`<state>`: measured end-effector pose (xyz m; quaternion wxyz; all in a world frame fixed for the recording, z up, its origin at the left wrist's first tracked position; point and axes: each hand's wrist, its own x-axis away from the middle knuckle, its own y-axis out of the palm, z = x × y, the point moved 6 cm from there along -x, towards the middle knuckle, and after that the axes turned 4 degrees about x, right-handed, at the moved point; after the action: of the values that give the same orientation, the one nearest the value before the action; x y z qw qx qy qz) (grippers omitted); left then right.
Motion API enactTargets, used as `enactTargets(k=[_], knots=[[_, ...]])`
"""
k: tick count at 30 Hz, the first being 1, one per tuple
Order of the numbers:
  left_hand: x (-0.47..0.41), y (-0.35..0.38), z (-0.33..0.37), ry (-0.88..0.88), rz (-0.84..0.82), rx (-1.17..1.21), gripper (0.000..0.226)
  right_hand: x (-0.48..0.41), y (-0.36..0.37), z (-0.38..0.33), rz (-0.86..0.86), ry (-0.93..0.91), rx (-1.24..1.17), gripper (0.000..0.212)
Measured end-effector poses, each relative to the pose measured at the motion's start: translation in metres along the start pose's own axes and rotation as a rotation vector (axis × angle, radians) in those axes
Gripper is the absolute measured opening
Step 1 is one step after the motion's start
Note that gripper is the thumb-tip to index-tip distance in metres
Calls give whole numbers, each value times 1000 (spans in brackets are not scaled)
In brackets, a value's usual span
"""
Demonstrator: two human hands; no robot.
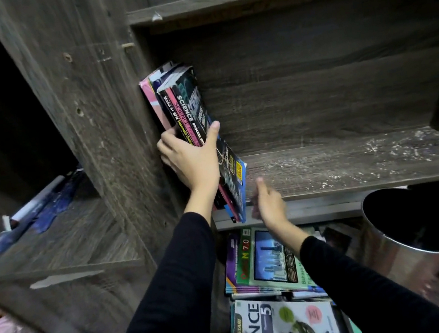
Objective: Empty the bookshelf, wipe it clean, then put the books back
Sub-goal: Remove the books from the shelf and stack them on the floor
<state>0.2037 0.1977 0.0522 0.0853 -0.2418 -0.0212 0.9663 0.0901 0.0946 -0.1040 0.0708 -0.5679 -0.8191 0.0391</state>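
While the shelf board [352, 163] showed pale dust speckles, you were, I judge, emptying. Your left hand [189, 159] clasped the bundle of books [191, 105] at 10 o'clock, against the side wall. Your right hand [269, 204] was blurred at the bundle's lower corner, and I couldn't tell its grasp. The bundle's long axis ran from 11 to 5 o'clock, tops toward 11. The next move called for support underneath.

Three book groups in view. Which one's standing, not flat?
The bundle in the left hand, leaning against the shelf's side wall. The green-cover pile and the Science 5 pile below lie flat.
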Motion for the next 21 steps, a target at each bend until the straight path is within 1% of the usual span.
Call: enactTargets(k=[1, 2, 4, 6, 8, 9, 12, 14, 16, 18, 19, 21], knots=[[-1, 2, 1, 4, 14, -23, 66, 1, 5, 13, -84, 117, -1, 68], [-1, 3, 1, 10, 28, -37, 60, 4, 13, 22, -208, 232, -41, 68], [-1, 3, 2, 8, 49, -68, 49, 10, 33, 30, -448, 418, -267, 65], [-1, 1, 2, 13, 61, -140, 44, 10, 45, 26, -518, 508, -498, 69], [1, -2, 2, 42, 62, -182, 43, 4, 49, 20, -488, 514, -574, 68], [2, -3, 3, 55, 51, -156, 43, 2, 50, 20, -471, 512, -542, 66], [4, -5, 1, 89, 3, 77, 38, 4, 49, 22, -476, 488, -452, 65], [8, -9, -3, 85, -16, 186, 37, 3, 47, 27, -476, 485, -448, 74], [13, -13, -10, 71, -4, 261, 35, 5, 50, 27, -511, 473, -550, 86], [21, -21, -12, 54, 5, 343, 32, 6, 56, 26, -574, 455, -729, 94], [25, -24, -12, 50, 2, 389, 31, 6, 58, 25, -606, 450, -807, 93], [34, -29, -11, 49, -24, 481, 29, 7, 56, 27, -640, 446, -911, 83]])
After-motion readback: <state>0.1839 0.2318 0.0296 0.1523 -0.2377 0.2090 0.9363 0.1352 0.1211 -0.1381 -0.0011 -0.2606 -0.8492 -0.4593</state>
